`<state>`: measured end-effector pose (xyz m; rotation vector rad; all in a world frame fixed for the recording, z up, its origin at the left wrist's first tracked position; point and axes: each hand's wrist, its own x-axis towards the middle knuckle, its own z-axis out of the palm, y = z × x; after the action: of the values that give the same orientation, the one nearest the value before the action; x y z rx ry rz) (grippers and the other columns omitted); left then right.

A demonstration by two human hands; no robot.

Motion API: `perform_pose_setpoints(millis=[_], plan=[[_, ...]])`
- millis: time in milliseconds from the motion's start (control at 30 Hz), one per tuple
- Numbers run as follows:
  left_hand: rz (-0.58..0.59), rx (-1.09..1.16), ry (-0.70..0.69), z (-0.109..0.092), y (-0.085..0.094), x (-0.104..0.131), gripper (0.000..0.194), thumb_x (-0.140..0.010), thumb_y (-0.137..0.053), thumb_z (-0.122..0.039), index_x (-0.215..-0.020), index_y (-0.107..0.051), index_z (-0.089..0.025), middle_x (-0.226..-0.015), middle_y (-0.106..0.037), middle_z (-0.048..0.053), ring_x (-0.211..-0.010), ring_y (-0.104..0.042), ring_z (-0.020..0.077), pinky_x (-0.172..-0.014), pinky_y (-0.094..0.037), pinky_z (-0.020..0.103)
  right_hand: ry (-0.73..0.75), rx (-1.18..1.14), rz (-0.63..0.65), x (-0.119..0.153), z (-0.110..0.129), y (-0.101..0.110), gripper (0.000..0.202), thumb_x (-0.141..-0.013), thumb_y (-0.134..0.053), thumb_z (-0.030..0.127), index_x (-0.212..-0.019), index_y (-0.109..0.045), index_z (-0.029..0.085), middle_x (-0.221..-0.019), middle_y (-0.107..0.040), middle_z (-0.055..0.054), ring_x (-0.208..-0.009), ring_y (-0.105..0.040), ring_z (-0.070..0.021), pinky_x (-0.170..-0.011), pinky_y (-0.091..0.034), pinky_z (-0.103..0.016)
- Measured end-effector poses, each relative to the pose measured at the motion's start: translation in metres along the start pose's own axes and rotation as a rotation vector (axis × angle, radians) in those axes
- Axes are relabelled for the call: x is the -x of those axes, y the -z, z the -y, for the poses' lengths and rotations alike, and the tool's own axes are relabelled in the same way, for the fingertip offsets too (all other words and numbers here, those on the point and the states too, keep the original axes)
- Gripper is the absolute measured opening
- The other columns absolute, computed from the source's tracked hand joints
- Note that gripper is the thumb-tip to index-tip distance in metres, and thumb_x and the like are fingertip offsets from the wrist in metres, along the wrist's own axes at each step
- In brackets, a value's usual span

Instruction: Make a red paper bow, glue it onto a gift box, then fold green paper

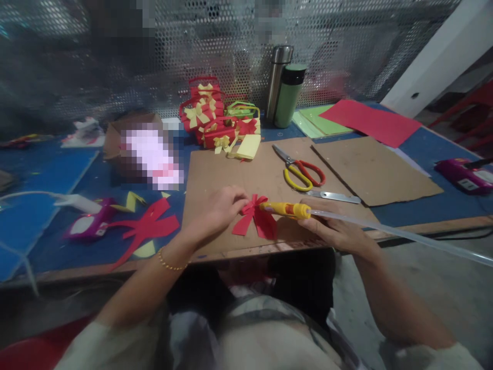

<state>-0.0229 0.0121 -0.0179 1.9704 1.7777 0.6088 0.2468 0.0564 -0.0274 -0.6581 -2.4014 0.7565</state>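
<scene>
My left hand (pixel 220 209) pinches a red paper bow (pixel 257 218) lying on a brown cardboard sheet (pixel 231 174). My right hand (pixel 334 228) grips a yellow glue gun (pixel 287 209) with a long clear glue stick (pixel 393 234) trailing to the right. The gun's tip touches the bow's knot. A gold bracelet is on my left wrist.
Scissors (pixel 300 172) with red and yellow handles and a metal ruler (pixel 334 196) lie beyond the bow. Several red and yellow paper gift baskets (pixel 215 115), two flasks (pixel 285 92), coloured paper sheets (pixel 370 122), red paper scraps (pixel 148 226) and purple glue guns (pixel 464 174) are on the blue table.
</scene>
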Motion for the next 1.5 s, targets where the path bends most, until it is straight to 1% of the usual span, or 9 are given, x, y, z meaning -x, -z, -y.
perform_pose_setpoints(millis=[167,367,600,700,833,1000,1200,1333,1500], plan=[[-0.186,0.048,0.009,0.006,0.006,0.004,0.023,-0.095,-0.053,-0.026,-0.092,-0.074,-0.019,-0.093,-0.074,0.004,-0.085,-0.065,0.018,-0.079,-0.049,0.031,-0.011,0.018,-0.023,0.002,0.003,0.001,0.043,-0.104,-0.042,0.05,-0.071,-0.047,0.023,-0.069,-0.05,0.0,-0.063,-0.048,-0.0157,-0.061,-0.041,-0.029],[-0.365,0.002,-0.116,0.012,0.0,0.016,0.021,-0.1,-0.053,-0.029,-0.099,-0.072,-0.02,-0.095,-0.069,0.003,-0.084,-0.062,0.0163,-0.081,-0.049,0.03,-0.027,0.041,-0.073,0.002,-0.004,-0.003,0.043,-0.104,-0.042,0.05,-0.076,-0.06,0.023,-0.079,-0.064,-0.005,-0.073,-0.059,-0.0203,-0.067,-0.047,-0.031],[-0.274,-0.392,-0.466,-0.021,-0.027,0.049,0.022,-0.1,-0.053,-0.023,-0.112,-0.069,-0.015,-0.107,-0.07,0.012,-0.098,-0.061,0.0249,-0.083,-0.045,0.039,-0.084,0.025,-0.177,0.004,-0.013,0.001,0.053,-0.102,-0.039,0.062,-0.071,-0.058,0.023,-0.065,-0.057,-0.004,-0.068,-0.058,-0.0213,-0.065,-0.048,-0.034],[-0.287,-0.529,-0.505,-0.029,-0.036,0.046,0.029,-0.099,-0.049,-0.015,-0.121,-0.068,-0.017,-0.106,-0.069,0.013,-0.096,-0.06,0.0251,-0.079,-0.042,0.039,-0.09,0.008,-0.179,0.004,-0.015,0.0,0.054,-0.102,-0.039,0.064,-0.074,-0.059,0.022,-0.066,-0.058,-0.003,-0.07,-0.059,-0.0209,-0.064,-0.047,-0.033],[-0.271,-0.651,-0.562,-0.035,-0.046,0.032,0.024,-0.098,-0.054,-0.017,-0.111,-0.073,-0.024,-0.1,-0.067,0.013,-0.098,-0.059,0.0277,-0.081,-0.041,0.04,-0.1,-0.001,-0.185,0.003,-0.019,-0.003,0.053,-0.101,-0.04,0.063,-0.075,-0.058,0.022,-0.068,-0.059,-0.003,-0.074,-0.061,-0.0215,-0.065,-0.048,-0.032],[-0.153,-0.682,-0.567,-0.039,-0.053,0.024,0.021,-0.099,-0.052,-0.017,-0.092,-0.071,-0.019,-0.088,-0.065,0.011,-0.088,-0.06,0.0258,-0.08,-0.041,0.04,-0.088,-0.053,-0.19,0.004,-0.021,-0.006,0.051,-0.102,-0.039,0.063,-0.085,-0.065,0.023,-0.073,-0.063,-0.004,-0.078,-0.064,-0.0227,-0.067,-0.05,-0.033],[-0.124,-0.606,-0.569,-0.033,-0.047,0.028,0.024,-0.099,-0.046,-0.014,-0.087,-0.067,-0.018,-0.082,-0.063,0.008,-0.081,-0.059,0.0227,-0.081,-0.041,0.039,-0.078,-0.101,-0.188,0.006,-0.02,-0.008,0.051,-0.102,-0.04,0.062,-0.086,-0.069,0.024,-0.068,-0.061,-0.005,-0.083,-0.066,-0.026,-0.07,-0.054,-0.037],[-0.164,-0.585,-0.549,-0.032,-0.048,0.033,0.018,-0.099,-0.056,-0.029,-0.088,-0.065,-0.017,-0.088,-0.067,0.009,-0.085,-0.061,0.0245,-0.08,-0.042,0.038,-0.066,-0.103,-0.179,0.007,-0.019,-0.008,0.05,-0.103,-0.04,0.061,-0.094,-0.072,0.024,-0.076,-0.067,-0.006,-0.084,-0.068,-0.0269,-0.073,-0.055,-0.038],[-0.311,-0.589,-0.468,-0.034,-0.058,0.04,0.02,-0.097,-0.047,-0.011,-0.087,-0.063,-0.017,-0.082,-0.066,0.008,-0.078,-0.06,0.0232,-0.075,-0.043,0.037,-0.033,-0.044,-0.117,0.007,-0.017,-0.007,0.05,-0.104,-0.039,0.058,-0.081,-0.065,0.022,-0.077,-0.066,-0.005,-0.07,-0.061,-0.0198,-0.067,-0.051,-0.032]])
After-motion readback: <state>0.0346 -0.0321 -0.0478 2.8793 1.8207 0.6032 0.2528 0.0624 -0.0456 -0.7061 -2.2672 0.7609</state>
